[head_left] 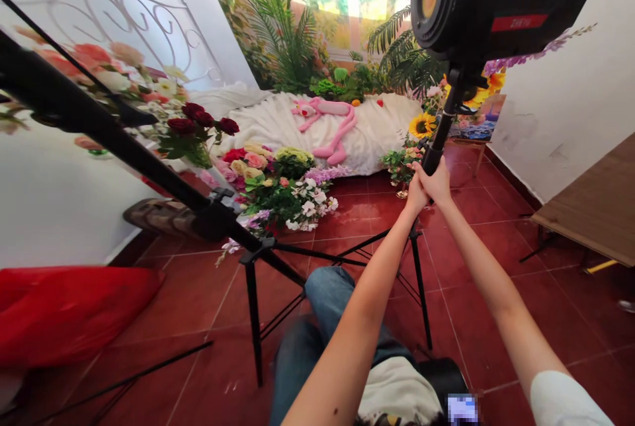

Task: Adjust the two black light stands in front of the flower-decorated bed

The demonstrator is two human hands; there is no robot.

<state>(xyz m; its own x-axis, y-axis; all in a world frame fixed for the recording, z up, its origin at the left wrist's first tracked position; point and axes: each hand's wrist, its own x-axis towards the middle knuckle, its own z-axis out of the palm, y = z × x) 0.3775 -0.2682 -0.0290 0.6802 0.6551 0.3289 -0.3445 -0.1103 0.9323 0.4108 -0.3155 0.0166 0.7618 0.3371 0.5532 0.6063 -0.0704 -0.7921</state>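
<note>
Both of my hands are wrapped round the black pole of a light stand [441, 133], right of the middle. My left hand [417, 194] sits a little lower on the pole, and my right hand [437, 181] closes round it from the other side, touching the left. On top of the pole is a large black studio light [489, 12] with a yellow round front and a red label. Below my hands the stand's black legs [419, 280] spread on the floor. A sunflower [423, 126] shows just beyond the pole.
Another black stand [149, 158] slants across the left, near bunches of artificial flowers [292, 191]. Behind lies a pink plush toy [330, 112] on white cloth [278, 118], with palm fronds around. A red bag [69, 313] is at left, a brown folding table [590, 201] at right.
</note>
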